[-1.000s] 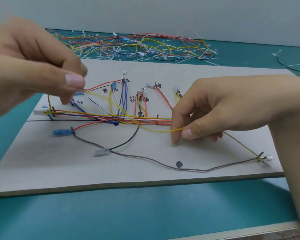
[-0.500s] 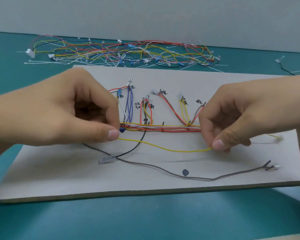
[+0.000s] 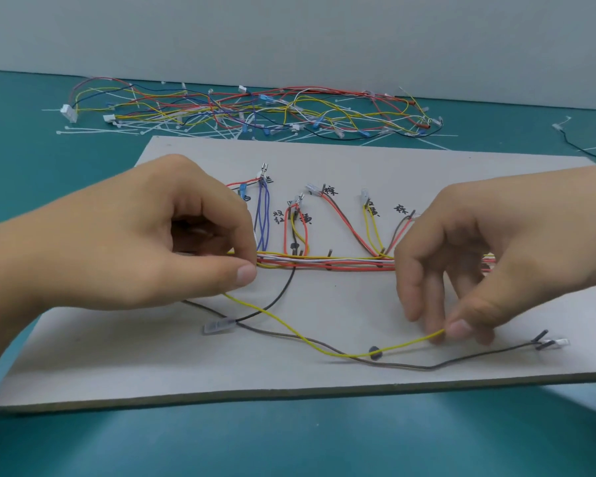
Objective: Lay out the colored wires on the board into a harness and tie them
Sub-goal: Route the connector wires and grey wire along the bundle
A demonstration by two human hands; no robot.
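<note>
- Your left hand [image 3: 172, 242] pinches the yellow wire [image 3: 324, 349] between thumb and forefinger. Your right hand [image 3: 489, 256] pinches it farther along, fingers curled.
- Between your hands the wire sags onto the grey board [image 3: 117, 366], crossing a brown wire [image 3: 461, 362].
- Behind your fingertips runs the laid wire bundle [image 3: 341, 264].
- Beyond both hands, loose wires [image 3: 255, 111] litter the teal table [image 3: 289, 442], with a pale wall [image 3: 289, 36] behind them.

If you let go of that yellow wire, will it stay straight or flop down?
Probably flops: the thin yellow wire sags in a curve between the left hand and the right hand. It seems light, since fingertip pinches hold it. It would likely lie limp on the grey board.
</note>
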